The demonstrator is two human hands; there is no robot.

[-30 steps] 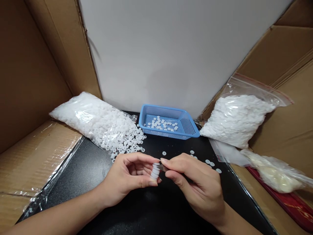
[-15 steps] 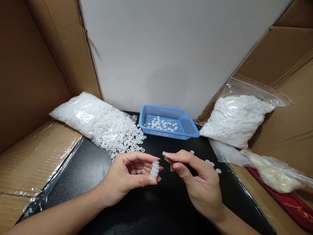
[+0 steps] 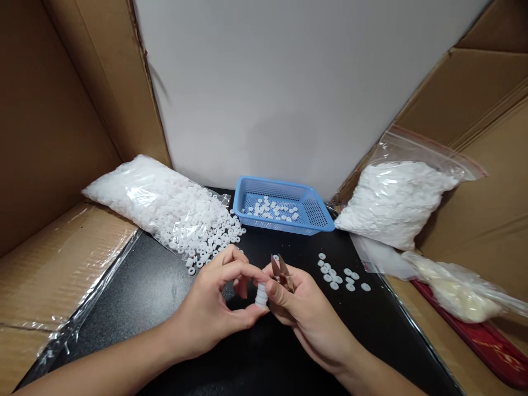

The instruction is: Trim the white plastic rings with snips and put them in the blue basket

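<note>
My left hand [image 3: 210, 300] pinches a short stack of white plastic rings [image 3: 260, 295] between thumb and index finger, just above the black table. Against the right side of that stack press the fingertips of my right hand [image 3: 315, 308], its thumb touching the rings. Also in my right hand is a small pair of snips [image 3: 281, 270], blades pointing up and slightly apart. The part of the snips deeper in the hand is hidden. To the right, several loose white rings [image 3: 330, 275] lie on the table.
A blue perforated basket [image 3: 284, 226] with some white rings stands against the white wall. At left, an open plastic bag [image 3: 152, 192] spills rings onto the table. A full zip bag [image 3: 391, 203] and a smaller bag [image 3: 457, 291] lie at right. Cardboard walls flank both sides.
My right hand has moved left to meet the stack in my left hand, uncovering rings on the table. The snips' blades, hidden before, now show.
</note>
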